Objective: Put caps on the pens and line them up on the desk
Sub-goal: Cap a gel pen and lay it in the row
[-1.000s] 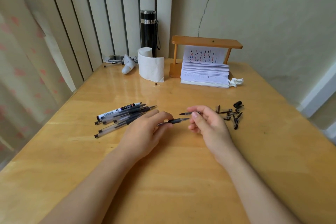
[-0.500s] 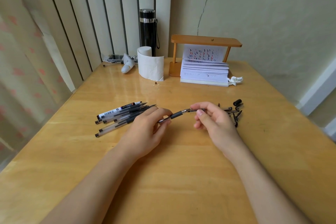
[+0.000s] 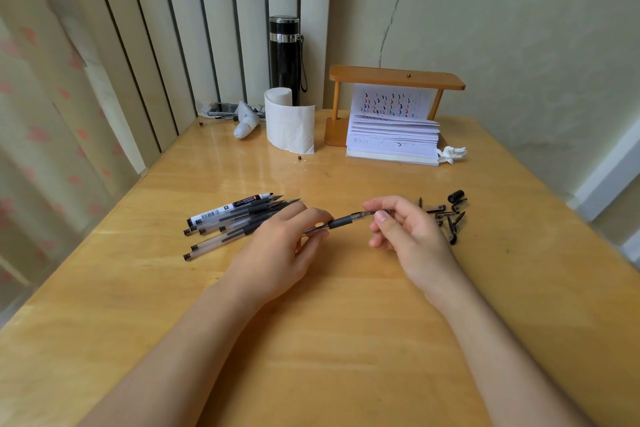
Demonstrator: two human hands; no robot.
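Both hands grip one pen [image 3: 341, 221] above the desk [image 3: 346, 340]: left hand [image 3: 280, 253] pinching its barrel, right hand [image 3: 405, 236] closed on the cap end; loose pens [image 3: 228, 222] left, caps [image 3: 448, 215] right.

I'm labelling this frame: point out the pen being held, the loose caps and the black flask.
held pen [image 3: 344, 219], head view, on its dark rubber sleeve.
loose caps [image 3: 448, 215], head view, middle of the pile.
black flask [image 3: 284, 62], head view, mid body.

Cap [image 3: 375, 214] now seated over pen [image 3: 341, 220] tip, between right-hand fingers [image 3: 382, 217]; a second ago the two were apart.
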